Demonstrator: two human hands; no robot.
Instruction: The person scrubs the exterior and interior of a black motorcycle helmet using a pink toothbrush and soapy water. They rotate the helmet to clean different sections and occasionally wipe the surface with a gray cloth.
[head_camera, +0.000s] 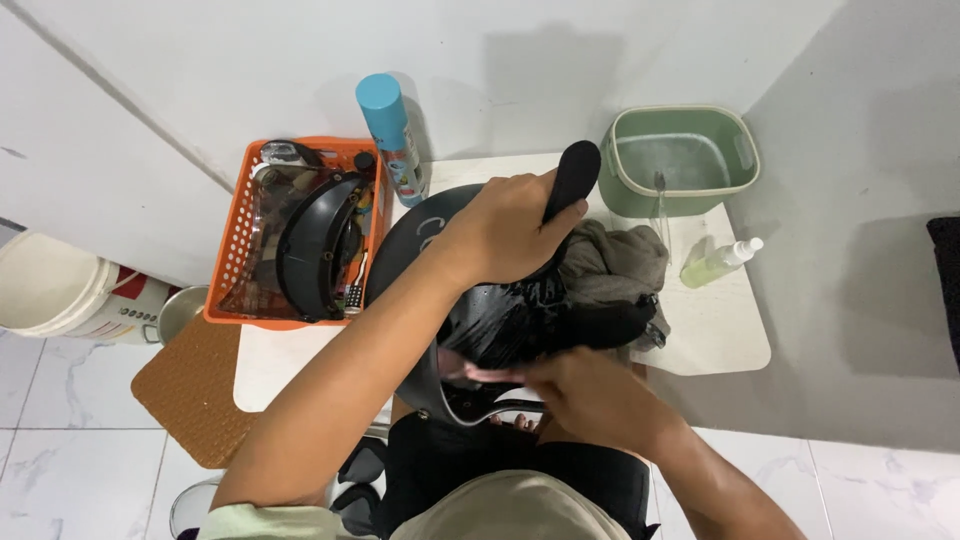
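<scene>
Clenched around a black handle, the left hand grips a brush-like tool whose long axis runs from about seven to one o'clock, its head pressed down on the wet black helmet at the counter's near edge. From that grip the helmet lies toward six o'clock, directly beneath. The right hand clasps the helmet's lower rim at five o'clock, fingers curled under; it is the nearer hand to the shell. A grey-brown cloth lies touching the helmet at two o'clock. At ten o'clock sits an orange basket holding a dark visor, with a light-blue-capped spray can just beside it. A green tub of water stands at one o'clock, and a small pale-green spray bottle lies at three o'clock.
</scene>
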